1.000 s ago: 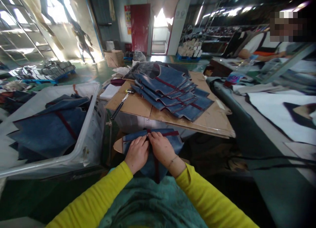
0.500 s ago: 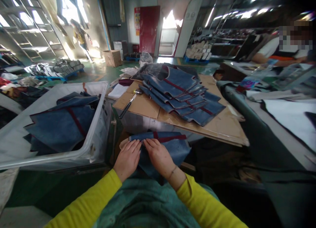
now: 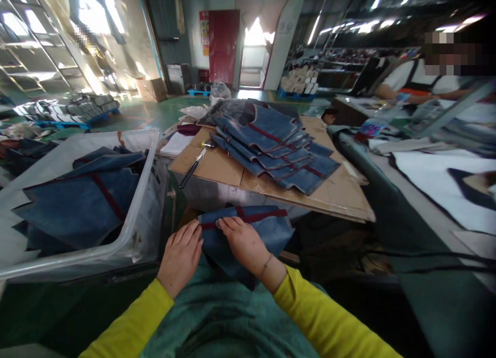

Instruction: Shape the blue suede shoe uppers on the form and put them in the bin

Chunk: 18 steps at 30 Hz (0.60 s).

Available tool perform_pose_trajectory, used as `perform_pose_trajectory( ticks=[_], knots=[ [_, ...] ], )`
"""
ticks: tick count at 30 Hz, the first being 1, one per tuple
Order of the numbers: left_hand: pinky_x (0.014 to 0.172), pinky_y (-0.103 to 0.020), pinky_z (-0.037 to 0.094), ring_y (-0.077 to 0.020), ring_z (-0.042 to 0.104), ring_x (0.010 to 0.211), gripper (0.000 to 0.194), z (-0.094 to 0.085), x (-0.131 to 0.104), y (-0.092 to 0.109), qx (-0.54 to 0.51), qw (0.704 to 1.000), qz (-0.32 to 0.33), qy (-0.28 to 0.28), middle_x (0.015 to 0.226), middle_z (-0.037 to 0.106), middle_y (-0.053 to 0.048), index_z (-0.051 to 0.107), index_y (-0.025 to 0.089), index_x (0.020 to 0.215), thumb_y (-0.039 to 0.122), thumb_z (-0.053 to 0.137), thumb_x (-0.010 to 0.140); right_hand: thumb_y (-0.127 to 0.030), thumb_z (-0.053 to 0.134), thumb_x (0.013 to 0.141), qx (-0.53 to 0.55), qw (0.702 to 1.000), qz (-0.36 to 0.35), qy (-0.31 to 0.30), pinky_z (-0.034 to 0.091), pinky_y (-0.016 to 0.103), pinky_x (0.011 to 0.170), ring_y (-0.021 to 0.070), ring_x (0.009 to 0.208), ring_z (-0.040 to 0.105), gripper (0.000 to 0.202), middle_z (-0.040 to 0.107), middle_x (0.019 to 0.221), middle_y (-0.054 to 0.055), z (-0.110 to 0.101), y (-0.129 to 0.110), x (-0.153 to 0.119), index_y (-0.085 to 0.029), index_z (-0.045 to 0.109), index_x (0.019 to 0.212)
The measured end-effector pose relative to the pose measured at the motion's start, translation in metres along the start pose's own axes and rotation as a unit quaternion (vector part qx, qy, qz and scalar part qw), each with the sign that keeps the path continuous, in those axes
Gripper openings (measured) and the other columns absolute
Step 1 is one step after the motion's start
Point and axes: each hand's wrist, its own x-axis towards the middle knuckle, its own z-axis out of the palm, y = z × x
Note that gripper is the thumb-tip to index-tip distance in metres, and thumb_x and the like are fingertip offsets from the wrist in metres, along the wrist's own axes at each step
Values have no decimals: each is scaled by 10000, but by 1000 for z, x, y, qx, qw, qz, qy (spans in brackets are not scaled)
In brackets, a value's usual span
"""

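A blue leather-like panel (image 3: 267,229) with a dark red strip lies in front of me, below the cardboard's near edge. My left hand (image 3: 181,254) is at its left edge, fingers close together and curled over the corner; the thumb is hidden. On the red strip, the bent fingers of my right hand (image 3: 245,243) press near the panel's upper left part. Beyond it, a hammer (image 3: 197,164) with a dark handle rests on the cardboard (image 3: 220,167). Beside the hammer is a stack of similar blue panels (image 3: 277,146) with red strips.
On the left, a white plastic bin (image 3: 145,187) holds more blue panels (image 3: 85,203). A dark-edged worktable (image 3: 387,192) with white sheets runs along the right. A co-worker in a white top (image 3: 403,79) is behind it. Another person (image 3: 91,45) is far left.
My left hand has moved left, away from my right hand, to the panel's left edge. More of the red strip shows between the hands. The view has shifted slightly right.
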Motion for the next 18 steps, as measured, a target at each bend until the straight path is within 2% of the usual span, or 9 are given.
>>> perform_pose_trajectory(
  ticks=[6, 14, 16, 18],
  knots=[
    [921, -388, 427, -231, 518, 1128, 299, 1, 10, -7, -28, 998, 45, -16, 1205, 597, -82, 553, 160, 1171, 232, 410, 918, -84, 417, 872, -44, 997, 66, 23, 462, 340, 905, 209, 1117, 480, 416, 555, 1248, 92, -4, 60, -44, -158, 503, 1272],
    [927, -401, 425, -237, 503, 1136, 316, -2, 6, -11, -46, 996, 66, -34, 1222, 585, -85, 539, 156, 1199, 247, 424, 919, -94, 445, 854, -83, 990, 102, 47, 460, 330, 927, 210, 1084, 516, 405, 578, 1208, 106, -8, 108, -82, -128, 537, 1247],
    [928, -389, 428, -221, 516, 1113, 297, -3, 11, -20, -73, 993, 79, -48, 1196, 598, -72, 556, 178, 1174, 257, 418, 923, -114, 451, 856, -94, 989, 104, 49, 464, 338, 923, 219, 1070, 520, 408, 574, 1212, 101, -10, 116, -91, -134, 532, 1255],
    [925, -370, 435, -204, 540, 1067, 264, -5, 29, -37, -102, 991, 76, -45, 1132, 621, -63, 601, 191, 1083, 274, 402, 929, -124, 448, 860, -98, 988, 108, 51, 470, 343, 913, 224, 1059, 522, 405, 574, 1209, 98, -10, 120, -97, -138, 530, 1257]
  ],
)
